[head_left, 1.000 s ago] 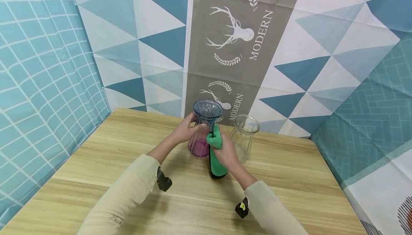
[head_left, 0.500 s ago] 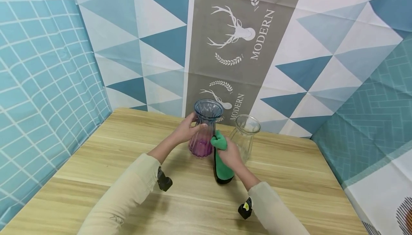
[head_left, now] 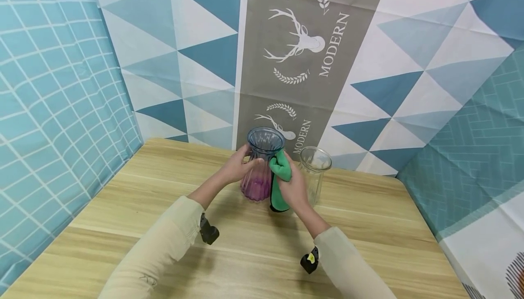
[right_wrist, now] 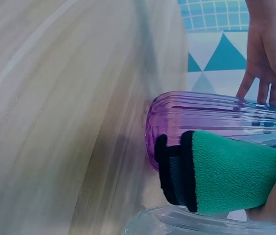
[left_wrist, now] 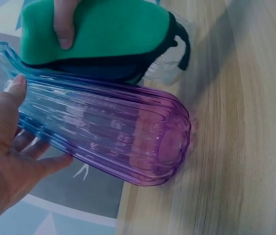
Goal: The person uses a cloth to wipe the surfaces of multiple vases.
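Observation:
A ribbed glass vase, blue at the rim and fading to purple at the base, stands upright on the table. My left hand holds it by the upper part, thumb in front and fingers on the far left side. In my right hand is a folded green cloth with black edging, gripped against the right side of the vase. The left wrist view shows the cloth lying along the ribbed wall, my right thumb pressing on it. Most of the right fingers are hidden.
A clear glass vase stands just right of my right hand. Behind the wood-grain table hangs a patterned cloth backdrop. Blue tiled fabric runs along the left side.
My right hand and the green cloth slid down the vase's side and away from it, then came back up near the rim. My left hand and the vase have stayed in place.

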Demonstrator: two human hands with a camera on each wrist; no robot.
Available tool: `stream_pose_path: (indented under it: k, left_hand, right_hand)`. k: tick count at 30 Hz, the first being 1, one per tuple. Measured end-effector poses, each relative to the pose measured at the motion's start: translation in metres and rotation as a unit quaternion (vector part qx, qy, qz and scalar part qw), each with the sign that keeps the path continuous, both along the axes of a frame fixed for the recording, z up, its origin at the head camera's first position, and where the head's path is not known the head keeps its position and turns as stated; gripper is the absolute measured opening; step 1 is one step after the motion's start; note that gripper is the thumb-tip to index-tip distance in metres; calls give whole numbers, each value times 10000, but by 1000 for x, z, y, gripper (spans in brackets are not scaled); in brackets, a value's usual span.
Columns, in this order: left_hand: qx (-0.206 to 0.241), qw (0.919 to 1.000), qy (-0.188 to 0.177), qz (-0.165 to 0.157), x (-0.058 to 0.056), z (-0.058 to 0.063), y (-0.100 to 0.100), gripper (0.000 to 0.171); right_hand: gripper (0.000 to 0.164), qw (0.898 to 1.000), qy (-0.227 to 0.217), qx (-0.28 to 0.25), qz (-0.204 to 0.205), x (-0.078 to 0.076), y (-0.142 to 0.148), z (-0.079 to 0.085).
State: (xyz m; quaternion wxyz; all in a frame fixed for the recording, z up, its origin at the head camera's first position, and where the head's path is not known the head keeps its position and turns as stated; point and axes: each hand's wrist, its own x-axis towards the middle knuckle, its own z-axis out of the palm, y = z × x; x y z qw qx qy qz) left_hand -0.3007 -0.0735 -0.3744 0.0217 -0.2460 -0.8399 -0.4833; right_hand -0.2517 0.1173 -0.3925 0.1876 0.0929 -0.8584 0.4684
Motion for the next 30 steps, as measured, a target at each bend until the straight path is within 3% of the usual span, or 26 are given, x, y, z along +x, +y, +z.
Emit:
stream_pose_path:
  k: [11,20,27,30]
  left_hand:
    - [64,9999,-133,-86,1,4,1,61]
    - [92,9992,-377,137,2,3,-1,66]
    - [93,9970,-513,567,2,4,5,85]
    - [58,9963,-472,718,2,5,9,85]
  right_hand:
    - [52,9983,-290,435,247,0,3,-6]
    - [46,9923,-543,1026,440,2,8,-19]
    - [51,9926,-922,676,398,4,14,-18]
    - [49,9953,-869,341,244,5,15,-14]
